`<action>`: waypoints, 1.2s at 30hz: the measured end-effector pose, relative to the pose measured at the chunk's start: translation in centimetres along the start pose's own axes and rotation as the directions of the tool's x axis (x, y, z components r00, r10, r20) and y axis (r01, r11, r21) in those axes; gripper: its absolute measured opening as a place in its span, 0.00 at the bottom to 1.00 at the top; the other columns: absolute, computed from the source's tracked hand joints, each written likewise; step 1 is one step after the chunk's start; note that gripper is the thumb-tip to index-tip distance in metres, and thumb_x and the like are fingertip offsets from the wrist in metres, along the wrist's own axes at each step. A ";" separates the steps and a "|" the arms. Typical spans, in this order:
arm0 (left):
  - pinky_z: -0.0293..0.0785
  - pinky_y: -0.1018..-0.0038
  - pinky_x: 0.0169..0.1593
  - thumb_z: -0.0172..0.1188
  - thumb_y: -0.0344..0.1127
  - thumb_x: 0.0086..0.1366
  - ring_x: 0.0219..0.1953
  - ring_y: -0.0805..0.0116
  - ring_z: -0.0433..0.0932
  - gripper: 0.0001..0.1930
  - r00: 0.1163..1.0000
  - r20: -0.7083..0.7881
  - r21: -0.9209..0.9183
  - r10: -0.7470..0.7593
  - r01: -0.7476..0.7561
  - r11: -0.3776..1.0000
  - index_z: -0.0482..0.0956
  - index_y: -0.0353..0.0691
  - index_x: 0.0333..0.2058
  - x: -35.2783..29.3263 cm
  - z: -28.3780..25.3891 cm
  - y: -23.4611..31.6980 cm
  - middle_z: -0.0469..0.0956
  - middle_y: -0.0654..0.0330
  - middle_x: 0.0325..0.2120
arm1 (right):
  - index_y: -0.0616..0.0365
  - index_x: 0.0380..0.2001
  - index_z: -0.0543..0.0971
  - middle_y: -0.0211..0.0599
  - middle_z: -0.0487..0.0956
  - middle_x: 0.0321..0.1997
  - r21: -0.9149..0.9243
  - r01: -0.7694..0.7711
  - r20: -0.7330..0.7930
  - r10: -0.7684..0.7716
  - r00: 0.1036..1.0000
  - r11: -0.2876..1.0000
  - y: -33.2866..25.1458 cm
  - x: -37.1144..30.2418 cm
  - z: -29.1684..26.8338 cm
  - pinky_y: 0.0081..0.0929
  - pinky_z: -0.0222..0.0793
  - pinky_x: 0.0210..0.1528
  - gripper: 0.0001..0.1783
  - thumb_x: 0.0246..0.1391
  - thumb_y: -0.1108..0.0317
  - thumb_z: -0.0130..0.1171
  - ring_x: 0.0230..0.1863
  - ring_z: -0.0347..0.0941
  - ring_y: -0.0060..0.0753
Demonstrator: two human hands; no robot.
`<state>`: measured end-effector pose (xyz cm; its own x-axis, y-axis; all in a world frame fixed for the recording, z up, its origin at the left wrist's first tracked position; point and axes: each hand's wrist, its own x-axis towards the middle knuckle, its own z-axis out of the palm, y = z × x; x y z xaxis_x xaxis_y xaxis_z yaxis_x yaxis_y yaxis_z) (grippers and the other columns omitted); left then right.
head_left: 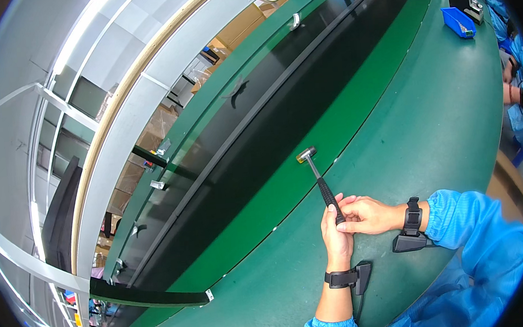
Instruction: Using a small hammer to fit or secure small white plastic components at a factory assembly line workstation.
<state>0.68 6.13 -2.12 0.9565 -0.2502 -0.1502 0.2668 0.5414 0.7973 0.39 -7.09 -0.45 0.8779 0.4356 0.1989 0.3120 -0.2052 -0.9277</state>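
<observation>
A small mallet [318, 175] with a two-faced head, a metal shaft and a black ribbed grip points away from me, its head over the green strip along the bench. My left hand [336, 236] is closed about the lower part of the grip from the left. From the right, my right hand [369, 215] is closed against the same end, its thumb across the grip's butt and its fingers meeting the left hand's. The fingertips partly hide one another. Each wrist carries a black strap with a small box, and blue sleeves cover both forearms.
A black conveyor belt [255, 158] runs diagonally beyond the green bench top [419, 132]. A blue bin [459, 23] and a black device stand at the far right, near people in blue clothing. A dark curved bar [155, 295] crosses at lower left; cardboard boxes [242, 28] lie behind the belt.
</observation>
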 end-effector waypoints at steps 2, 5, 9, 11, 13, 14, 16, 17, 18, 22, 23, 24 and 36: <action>0.71 0.63 0.50 0.37 0.44 0.70 0.46 0.53 0.74 0.23 1.000 -0.003 -0.003 -0.007 0.007 1.000 0.63 0.28 0.52 0.0 0.0 0.0 0.73 0.42 0.44 | 0.60 0.27 0.75 0.42 0.77 0.26 -0.055 -0.010 0.010 0.010 1.000 0.998 0.1 0.0 -0.1 0.34 0.70 0.33 0.18 0.54 0.54 0.56 0.29 0.75 0.38; 0.71 0.62 0.50 0.36 0.43 0.70 0.46 0.53 0.74 0.23 1.000 -0.004 -0.011 -0.019 0.019 1.000 0.63 0.28 0.51 0.1 0.0 0.0 0.73 0.42 0.44 | 0.60 0.28 0.76 0.41 0.77 0.27 -0.030 -0.016 -0.001 0.016 1.000 0.999 0.0 -0.1 0.0 0.34 0.70 0.34 0.17 0.54 0.54 0.56 0.30 0.76 0.37; 0.70 0.62 0.51 0.36 0.44 0.70 0.46 0.52 0.74 0.23 1.000 -0.005 -0.027 -0.025 0.025 0.999 0.64 0.28 0.51 0.0 0.1 0.0 0.73 0.42 0.44 | 0.60 0.28 0.76 0.41 0.78 0.27 -0.016 -0.027 0.013 0.027 1.000 1.000 0.0 -0.1 0.0 0.34 0.71 0.35 0.17 0.54 0.55 0.57 0.31 0.76 0.36; 0.70 0.62 0.51 0.36 0.44 0.70 0.46 0.52 0.74 0.23 1.000 -0.010 -0.028 -0.026 0.026 0.999 0.64 0.28 0.51 0.0 0.1 0.1 0.73 0.42 0.44 | 0.60 0.28 0.76 0.41 0.78 0.27 0.009 -0.027 0.011 0.026 1.000 1.000 0.0 0.0 0.1 0.33 0.71 0.34 0.17 0.54 0.55 0.57 0.30 0.76 0.36; 0.70 0.62 0.52 0.36 0.45 0.69 0.47 0.53 0.74 0.23 0.999 -0.008 -0.040 -0.037 0.037 0.999 0.64 0.29 0.51 0.1 0.0 0.0 0.73 0.43 0.44 | 0.60 0.28 0.76 0.40 0.78 0.27 -0.004 -0.024 0.011 0.024 1.000 1.000 0.0 0.0 0.0 0.33 0.71 0.34 0.17 0.54 0.55 0.57 0.30 0.76 0.36; 0.70 0.62 0.52 0.36 0.45 0.69 0.47 0.53 0.74 0.23 0.999 -0.008 -0.040 -0.037 0.037 0.999 0.64 0.29 0.51 0.1 -0.1 0.0 0.73 0.43 0.44 | 0.60 0.28 0.76 0.40 0.78 0.26 -0.017 -0.021 0.011 0.021 1.000 1.000 -0.1 0.0 0.0 0.33 0.71 0.34 0.17 0.54 0.55 0.57 0.30 0.76 0.35; 0.70 0.62 0.52 0.36 0.45 0.69 0.47 0.53 0.74 0.24 0.999 -0.008 -0.050 -0.049 0.048 0.998 0.64 0.29 0.51 0.1 -0.2 -0.1 0.74 0.43 0.44 | 0.60 0.27 0.76 0.40 0.78 0.26 -0.015 -0.030 0.012 0.030 0.999 0.999 -0.3 0.0 -0.1 0.33 0.70 0.34 0.17 0.54 0.55 0.57 0.30 0.76 0.35; 0.70 0.62 0.52 0.36 0.45 0.69 0.47 0.53 0.74 0.24 0.999 -0.008 -0.050 -0.049 0.048 0.998 0.64 0.29 0.51 0.1 -0.2 -0.1 0.74 0.43 0.44 | 0.60 0.27 0.76 0.40 0.77 0.26 -0.013 -0.038 0.014 0.038 0.999 0.999 -0.3 0.0 -0.1 0.32 0.70 0.34 0.17 0.54 0.55 0.57 0.29 0.76 0.35; 0.70 0.62 0.52 0.36 0.45 0.68 0.47 0.53 0.74 0.24 0.999 -0.008 -0.049 -0.049 0.048 0.998 0.64 0.29 0.51 0.2 -0.2 -0.1 0.74 0.43 0.44 | 0.60 0.27 0.76 0.40 0.77 0.26 -0.013 -0.038 0.014 0.039 0.999 0.999 -0.4 0.0 -0.1 0.32 0.70 0.34 0.17 0.54 0.55 0.57 0.29 0.76 0.35; 0.70 0.62 0.52 0.36 0.46 0.68 0.47 0.53 0.74 0.24 0.999 -0.012 -0.038 -0.045 0.045 0.998 0.64 0.29 0.50 0.1 0.0 0.0 0.73 0.43 0.44 | 0.60 0.27 0.76 0.39 0.77 0.25 0.000 -0.025 -0.002 0.025 1.000 1.000 0.0 0.0 0.1 0.32 0.70 0.33 0.16 0.54 0.56 0.57 0.29 0.75 0.34; 0.70 0.62 0.52 0.36 0.46 0.68 0.47 0.53 0.74 0.24 0.999 -0.012 -0.038 -0.045 0.045 0.998 0.64 0.29 0.50 0.1 0.0 0.0 0.73 0.43 0.44 | 0.60 0.26 0.76 0.38 0.77 0.25 0.012 -0.013 -0.010 0.013 1.000 1.000 0.2 0.0 0.2 0.31 0.70 0.33 0.16 0.54 0.56 0.57 0.29 0.75 0.33; 0.70 0.62 0.52 0.36 0.46 0.68 0.47 0.53 0.74 0.24 0.999 -0.012 -0.044 -0.048 0.048 0.998 0.64 0.29 0.50 0.1 0.0 0.0 0.73 0.43 0.44 | 0.60 0.26 0.76 0.38 0.77 0.25 0.012 -0.013 -0.010 0.013 1.000 1.000 0.3 0.0 0.3 0.31 0.70 0.33 0.16 0.54 0.56 0.57 0.29 0.75 0.33; 0.70 0.61 0.52 0.35 0.46 0.67 0.48 0.51 0.73 0.25 0.998 -0.023 -0.066 -0.065 0.063 0.996 0.65 0.29 0.50 0.1 0.2 0.1 0.74 0.42 0.44 | 0.62 0.25 0.75 0.39 0.78 0.25 0.046 -0.019 -0.001 0.020 1.000 0.999 0.5 -0.1 0.3 0.30 0.71 0.32 0.17 0.54 0.56 0.58 0.28 0.76 0.32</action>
<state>0.75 6.03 -1.95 0.9396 -0.2660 -0.2154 0.3341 0.5760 0.7460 0.36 -6.98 -0.99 0.8842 0.4307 0.1810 0.2777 -0.1730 -0.9450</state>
